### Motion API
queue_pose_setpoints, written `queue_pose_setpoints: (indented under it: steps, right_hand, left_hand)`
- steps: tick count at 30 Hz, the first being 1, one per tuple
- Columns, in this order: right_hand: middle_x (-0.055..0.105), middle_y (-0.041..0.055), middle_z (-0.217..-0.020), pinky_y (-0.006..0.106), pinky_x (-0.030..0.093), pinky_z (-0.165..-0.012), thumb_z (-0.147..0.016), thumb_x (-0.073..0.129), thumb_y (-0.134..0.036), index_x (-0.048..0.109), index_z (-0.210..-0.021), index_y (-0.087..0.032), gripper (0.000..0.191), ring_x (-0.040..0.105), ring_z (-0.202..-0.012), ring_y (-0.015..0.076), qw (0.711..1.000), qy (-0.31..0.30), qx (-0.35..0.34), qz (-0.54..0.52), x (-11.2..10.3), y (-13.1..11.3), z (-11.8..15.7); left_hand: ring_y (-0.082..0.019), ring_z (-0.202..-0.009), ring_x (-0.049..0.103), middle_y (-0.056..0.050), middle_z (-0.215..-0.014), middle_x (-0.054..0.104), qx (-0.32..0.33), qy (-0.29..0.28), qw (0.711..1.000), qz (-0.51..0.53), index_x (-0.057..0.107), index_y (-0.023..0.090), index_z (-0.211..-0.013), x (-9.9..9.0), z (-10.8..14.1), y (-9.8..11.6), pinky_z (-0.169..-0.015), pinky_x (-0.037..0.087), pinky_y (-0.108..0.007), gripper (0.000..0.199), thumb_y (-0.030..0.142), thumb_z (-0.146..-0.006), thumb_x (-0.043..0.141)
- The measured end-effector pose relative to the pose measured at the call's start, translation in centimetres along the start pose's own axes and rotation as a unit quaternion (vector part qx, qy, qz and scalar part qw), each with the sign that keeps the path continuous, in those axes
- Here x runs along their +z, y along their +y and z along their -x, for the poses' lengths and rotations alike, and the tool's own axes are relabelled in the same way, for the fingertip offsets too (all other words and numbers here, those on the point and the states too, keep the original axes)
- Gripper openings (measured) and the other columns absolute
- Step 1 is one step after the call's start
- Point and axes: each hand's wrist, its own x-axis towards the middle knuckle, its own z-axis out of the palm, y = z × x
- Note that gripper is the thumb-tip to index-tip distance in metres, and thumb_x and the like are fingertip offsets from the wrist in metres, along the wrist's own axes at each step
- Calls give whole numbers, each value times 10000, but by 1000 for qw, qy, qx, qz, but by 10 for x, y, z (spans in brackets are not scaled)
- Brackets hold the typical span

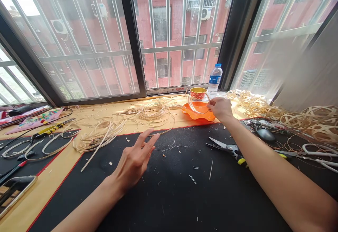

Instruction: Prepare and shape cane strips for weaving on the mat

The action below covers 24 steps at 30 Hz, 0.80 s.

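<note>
My right hand (220, 109) reaches far forward and pinches a loop of thin pale strip (190, 104), which hangs over the orange wavy-edged dish (198, 114). Just behind the dish is a red and yellow tin (198, 93). Above the black mat (169, 196), my left hand (138, 154) is held with its fingers apart and nothing in it. Coils of pale strip (155, 111) lie beyond it, and a looser coil (99, 136) is to its left.
Shears (224, 147) lie under my right forearm. A water bottle (215, 78) stands by the window. Woven strip balls (320, 119), a computer mouse (265, 134) and white-handled scissors (317, 152) are at right. Yellow-handled pliers (49, 130) lie at left.
</note>
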Motion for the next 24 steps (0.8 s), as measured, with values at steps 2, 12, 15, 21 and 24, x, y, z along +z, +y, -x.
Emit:
queue_pose_setpoints:
  steps: [2,12,15,21,24]
  right_hand:
    - [664,55,-906,346,531,-773,-880,581,-314,638,-924,-118,209,641,-831,161,998,-37,30,37,-1,0,0]
    - [698,70,-798,293,467,-759,-803,617,-219,716,-826,-160,117,644,-904,230,988,-66,49,132,-16,-8,1]
    - [691,92,-902,322,479,-797,-847,593,-248,694,-956,-143,182,634,-934,218,987,-64,47,139,-19,-8,0]
    - [632,71,-1075,385,502,-846,-908,534,-355,601,-1087,-149,282,615,-955,178,982,-85,63,159,-27,-9,2]
    - [624,85,-1097,387,501,-838,-907,535,-332,597,-1118,-163,278,609,-975,195,980,-90,63,167,-32,-13,3]
  left_hand:
    - [-122,-766,669,-171,-1262,528,1,-1,1000,3,462,151,-1283,1,1,-1,-667,580,-245,405,53,-889,454]
    - [-126,-757,679,-169,-1236,552,8,-11,1000,-3,457,157,-1280,2,1,0,-626,569,-233,387,75,-903,425]
    - [-132,-762,683,-171,-1235,557,6,-13,1000,-9,456,161,-1279,2,1,0,-611,562,-229,380,86,-909,416]
    - [-130,-767,680,-178,-1228,563,8,-18,1000,2,459,153,-1273,1,-1,1,-611,557,-229,384,67,-900,433]
    - [-132,-768,680,-177,-1231,561,7,-21,1000,4,463,150,-1272,0,-1,2,-609,559,-232,386,63,-896,437]
